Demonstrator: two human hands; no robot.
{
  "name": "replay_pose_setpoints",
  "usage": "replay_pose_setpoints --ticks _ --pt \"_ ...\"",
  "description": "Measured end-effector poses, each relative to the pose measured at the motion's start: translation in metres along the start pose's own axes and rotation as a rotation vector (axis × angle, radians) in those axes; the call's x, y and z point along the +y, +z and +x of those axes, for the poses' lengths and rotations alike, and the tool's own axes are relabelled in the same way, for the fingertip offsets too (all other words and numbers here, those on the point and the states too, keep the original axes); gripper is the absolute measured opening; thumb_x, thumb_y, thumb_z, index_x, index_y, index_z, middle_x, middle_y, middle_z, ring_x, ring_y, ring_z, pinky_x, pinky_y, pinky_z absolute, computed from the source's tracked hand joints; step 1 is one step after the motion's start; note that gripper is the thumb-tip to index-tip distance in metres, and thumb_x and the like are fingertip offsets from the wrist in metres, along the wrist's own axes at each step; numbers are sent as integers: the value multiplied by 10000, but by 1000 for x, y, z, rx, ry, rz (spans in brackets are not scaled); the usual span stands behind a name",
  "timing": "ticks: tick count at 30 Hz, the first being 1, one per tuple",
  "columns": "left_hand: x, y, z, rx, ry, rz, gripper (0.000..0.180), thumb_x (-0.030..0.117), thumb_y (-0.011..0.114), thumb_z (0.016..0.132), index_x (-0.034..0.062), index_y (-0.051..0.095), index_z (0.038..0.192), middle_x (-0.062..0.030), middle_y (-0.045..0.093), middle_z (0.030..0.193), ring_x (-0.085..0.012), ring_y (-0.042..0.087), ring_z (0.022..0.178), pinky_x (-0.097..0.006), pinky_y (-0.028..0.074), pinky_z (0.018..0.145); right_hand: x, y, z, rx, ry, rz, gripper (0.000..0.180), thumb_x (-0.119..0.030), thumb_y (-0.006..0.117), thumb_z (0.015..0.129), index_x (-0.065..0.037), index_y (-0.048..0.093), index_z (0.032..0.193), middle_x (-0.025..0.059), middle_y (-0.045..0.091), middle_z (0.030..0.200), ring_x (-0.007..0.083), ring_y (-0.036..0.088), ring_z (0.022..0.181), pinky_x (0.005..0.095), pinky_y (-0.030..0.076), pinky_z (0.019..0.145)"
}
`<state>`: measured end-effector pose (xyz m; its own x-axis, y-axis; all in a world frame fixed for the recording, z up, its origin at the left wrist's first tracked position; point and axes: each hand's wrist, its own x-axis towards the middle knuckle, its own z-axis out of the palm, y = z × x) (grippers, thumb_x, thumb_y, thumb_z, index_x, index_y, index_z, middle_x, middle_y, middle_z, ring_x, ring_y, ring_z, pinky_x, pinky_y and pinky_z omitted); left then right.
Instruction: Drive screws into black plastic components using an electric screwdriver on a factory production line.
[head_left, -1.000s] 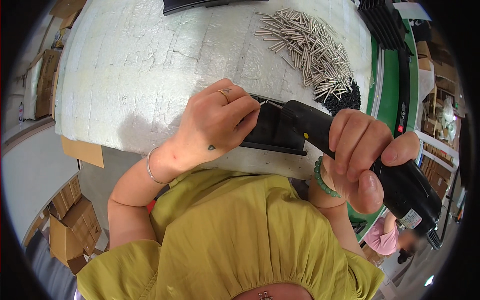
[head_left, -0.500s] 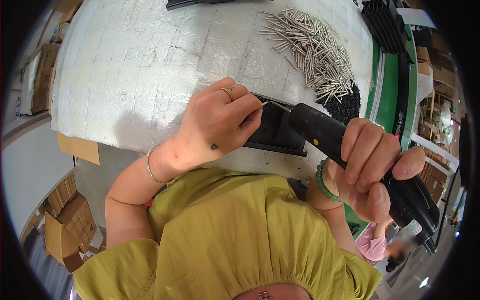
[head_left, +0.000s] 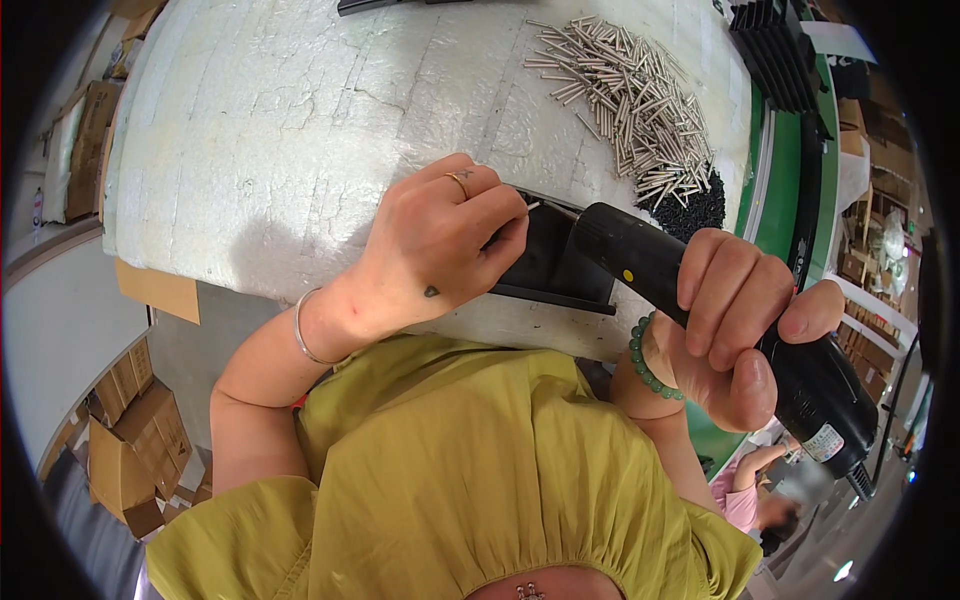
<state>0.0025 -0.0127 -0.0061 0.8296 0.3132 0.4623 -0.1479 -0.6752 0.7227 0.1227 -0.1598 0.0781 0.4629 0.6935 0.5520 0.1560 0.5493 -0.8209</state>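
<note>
My right hand (head_left: 740, 325) wraps round a black electric screwdriver (head_left: 640, 255). The driver's thin bit points left, towards my left hand (head_left: 440, 235). That left hand is closed with its fingers curled in, over the edge of a black tray-like part (head_left: 555, 265) that lies at the near edge of the table. Right beside the left fingertips shows the end of a small silver pin (head_left: 534, 205), close to the tip of the bit. What the left fingers pinch is hidden behind the hand.
A heap of silver metal pins (head_left: 640, 110) lies at the far right of the foam-covered table (head_left: 250, 130), with a pile of small black screws (head_left: 690, 210) touching it. Black ribbed parts (head_left: 775, 60) stand at the right edge. A co-worker in pink (head_left: 740, 490) is at lower right.
The screwdriver and my right hand have shifted very slightly up and left. My left hand keeps its place. The co-worker's arm has moved.
</note>
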Motion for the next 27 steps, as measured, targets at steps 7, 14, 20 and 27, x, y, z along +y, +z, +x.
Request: replay_pose_setpoints --ticks 7,14,20,27 --pt "0 1 0 0 8 8 140 12 671 647 72 549 680 -40 501 631 -230 497 585 -331 436 500 -3 0 0 -28 43 -19 252 -128 554 750 -137 426 968 -62 471 591 63 443 505 236 355 560" --pt "0 5 -3 12 53 63 152 18 674 649 78 536 672 -29 505 652 -214 516 631 -321 456 508 -5 2 1 -44 49 -58 267 -131 569 753 -146 423 975 -65 487 601 63 461 501 226 353 544" --pt "0 7 -4 6 57 39 159 24 677 650 78 528 659 -25 494 647 -203 519 638 -315 457 508 -5 2 9 -134 64 -116 302 -126 597 743 -155 412 980 -63 487 601 68 462 469 230 356 505" --pt "-1 11 -9 -5 82 -2 165 25 671 653 80 515 649 -25 476 637 -200 507 625 -314 450 495 -3 7 14 -192 104 -140 300 -128 606 749 -155 407 972 -58 486 626 70 462 464 225 356 501"
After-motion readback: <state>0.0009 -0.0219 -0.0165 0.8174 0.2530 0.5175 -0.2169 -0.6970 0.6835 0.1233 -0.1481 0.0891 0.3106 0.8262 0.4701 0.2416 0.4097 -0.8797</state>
